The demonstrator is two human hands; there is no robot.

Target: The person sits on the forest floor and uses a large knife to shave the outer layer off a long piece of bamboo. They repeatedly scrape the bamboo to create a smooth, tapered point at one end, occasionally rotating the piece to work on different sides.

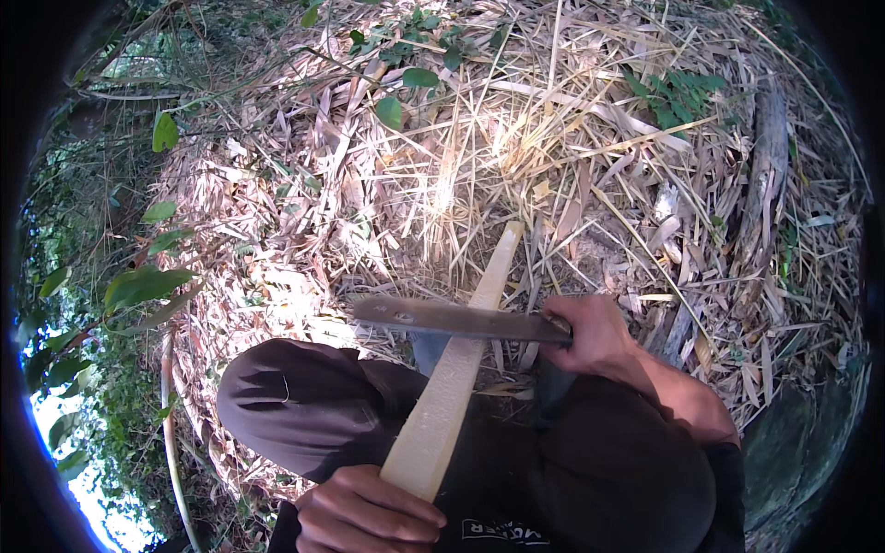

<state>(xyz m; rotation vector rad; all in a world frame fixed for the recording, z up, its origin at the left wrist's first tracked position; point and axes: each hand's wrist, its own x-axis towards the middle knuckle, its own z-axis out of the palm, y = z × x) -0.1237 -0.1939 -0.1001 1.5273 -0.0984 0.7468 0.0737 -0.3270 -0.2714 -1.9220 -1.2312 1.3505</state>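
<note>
My left hand [369,512] is closed around the near end of a pale split bamboo strip [442,396]. The strip slants away from me between my knees, its narrower far end over the littered ground. In my right hand [590,334], closed round its handle, is a machete [442,319] with a broad, worn brown blade. The blade lies crosswise over the strip, pointing left, around the strip's middle. Whether its edge bites into the strip cannot be made out. My fingers hide most of the handle.
My bent knees in dark trousers [295,396] flank the strip. Thin pale shavings [461,198] and dry leaves cover the ground ahead. A weathered log [767,166] lies at the right, a mossy stone-like mass [802,452] at lower right. Leafy branches [143,288] hang at the left.
</note>
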